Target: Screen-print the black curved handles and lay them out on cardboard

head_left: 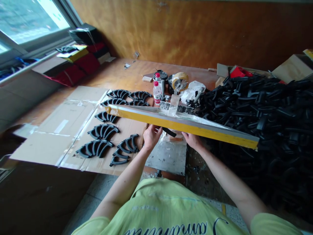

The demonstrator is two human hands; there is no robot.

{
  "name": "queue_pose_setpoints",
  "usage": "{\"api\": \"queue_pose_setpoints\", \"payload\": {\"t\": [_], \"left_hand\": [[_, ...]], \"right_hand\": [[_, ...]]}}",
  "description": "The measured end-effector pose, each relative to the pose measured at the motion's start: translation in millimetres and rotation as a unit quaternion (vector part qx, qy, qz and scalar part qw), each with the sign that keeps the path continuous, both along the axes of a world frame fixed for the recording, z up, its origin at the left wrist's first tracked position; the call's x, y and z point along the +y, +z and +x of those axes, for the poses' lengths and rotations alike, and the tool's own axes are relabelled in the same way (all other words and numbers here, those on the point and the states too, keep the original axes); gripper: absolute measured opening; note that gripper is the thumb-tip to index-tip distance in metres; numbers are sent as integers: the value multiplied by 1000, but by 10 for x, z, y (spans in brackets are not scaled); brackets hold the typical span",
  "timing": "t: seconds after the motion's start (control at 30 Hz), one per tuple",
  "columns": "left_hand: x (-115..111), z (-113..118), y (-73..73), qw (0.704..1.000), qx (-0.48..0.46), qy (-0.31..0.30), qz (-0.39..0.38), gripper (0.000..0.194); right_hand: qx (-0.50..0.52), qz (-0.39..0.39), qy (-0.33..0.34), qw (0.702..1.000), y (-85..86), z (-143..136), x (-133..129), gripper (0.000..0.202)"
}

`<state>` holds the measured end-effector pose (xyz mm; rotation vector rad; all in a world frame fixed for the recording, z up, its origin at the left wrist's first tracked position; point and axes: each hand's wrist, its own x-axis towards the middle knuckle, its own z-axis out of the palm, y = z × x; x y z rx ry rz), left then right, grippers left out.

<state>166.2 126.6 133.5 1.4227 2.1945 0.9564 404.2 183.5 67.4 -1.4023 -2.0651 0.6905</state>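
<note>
My left hand (152, 137) is closed on one end of a black curved handle-like part (169, 132). That part lies slantwise just below a long bar with a yellow front face (183, 124), which spans the middle of the view. My right hand (192, 141) is at the bar's lower edge, right of the black part, near an orange-brown block (175, 139). The bar hides most of its fingers, so what it touches is unclear. Below both hands is a grey metal plate (168, 157). A metal fixture (182, 107) stands behind the bar.
Several rows of similar black parts (100, 148) lie on a cardboard sheet (58, 130) at left. A big heap of black parts (264, 107) fills the right side. Behind the bar are bottles with red caps (156, 93), a tape roll (180, 81) and a plastic bag (193, 91).
</note>
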Motion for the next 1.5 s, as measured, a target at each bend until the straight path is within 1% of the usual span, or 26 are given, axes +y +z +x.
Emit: {"api": "queue_pose_setpoints", "payload": {"t": [0.1, 0.17, 0.23, 0.33, 0.4, 0.47, 0.5, 0.57, 0.63, 0.7, 0.77, 0.8, 0.87, 0.9, 0.93, 0.97, 1.03, 1.07, 1.13, 1.23, 1.3, 1.33, 1.37, 1.4, 1.43, 1.5], "left_hand": [[-96, -217, 8, 995, -81, 34, 54, 24], [-193, -355, -29, 988, -123, 54, 78, 29], [-301, -468, -73, 983, -149, 68, 87, 32], [-454, -549, -118, 976, -181, 86, 85, 35], [-535, -515, -125, 975, -190, 80, 78, 35], [-594, -395, -120, 978, -187, 54, 69, 34], [-616, -305, -118, 980, -184, 35, 64, 33], [-651, -78, -123, 982, -181, -14, 51, 30], [-678, 185, -154, 981, -175, -84, 27, 26], [-696, 457, -212, 973, -162, -164, -2, 20], [-701, 709, -284, 960, -153, -234, -29, 16], [-700, 819, -318, 952, -152, -263, -43, 16], [-690, 985, -366, 933, -158, -315, -70, 31], [-683, 1033, -378, 924, -160, -337, -79, 42], [-676, 1057, -380, 917, -161, -356, -83, 51], [-668, 1055, -374, 912, -160, -369, -85, 55], [-650, 980, -347, 910, -156, -375, -84, 48], [-640, 910, -331, 913, -153, -369, -84, 42], [-626, 717, -308, 923, -154, -342, -89, 34], [-650, 318, -305, 941, -178, -272, -95, 35], [-713, 15, -310, 950, -215, -211, -89, 40], [-755, -131, -307, 953, -235, -175, -81, 44], [-799, -266, -296, 955, -253, -138, -72, 47], [-839, -384, -276, 956, -267, -103, -63, 49], [-869, -481, -244, 956, -278, -74, -53, 51], [-887, -604, -147, 955, -293, -39, -30, 53]], "right_hand": [[1, -5, 108, 994, 73, -391, -29, 18], [-8, -13, 151, 988, 142, -591, 19, 18], [-19, -16, 139, 990, 218, -708, 81, 19], [-8, -14, 71, 997, 331, -737, 109, 23], [28, -20, 43, 998, 403, -695, 27, 24], [83, -48, 64, 993, 461, -630, -150, 26], [114, -74, 89, 987, 482, -590, -263, 30], [170, -145, 141, 965, 498, -484, -504, 45], [214, -224, 161, 937, 482, -322, -713, 59], [239, -282, 136, 919, 445, -85, -855, 62], [232, -309, 88, 918, 405, 218, -923, 57], [213, -308, 61, 925, 386, 384, -931, 53], [135, -264, -7, 955, 350, 719, -897, 43], [75, -218, -58, 971, 331, 875, -860, 38], [5, -160, -117, 980, 310, 1015, -811, 33], [-69, -99, -178, 977, 286, 1134, -753, 30], [-200, -12, -272, 941, 226, 1297, -620, 27], [-246, 6, -297, 922, 192, 1341, -550, 27], [-302, 16, -315, 900, 125, 1370, -415, 29], [-301, 21, -355, 885, 52, 1340, -270, 33], [-257, 27, -398, 880, 27, 1287, -232, 36], [-229, 36, -406, 884, 21, 1240, -231, 37], [-198, 51, -398, 894, 20, 1169, -240, 38], [-166, 73, -370, 911, 22, 1071, -254, 38], [-135, 98, -321, 932, 27, 941, -271, 37], [-79, 142, -181, 970, 37, 596, -295, 35]]}}
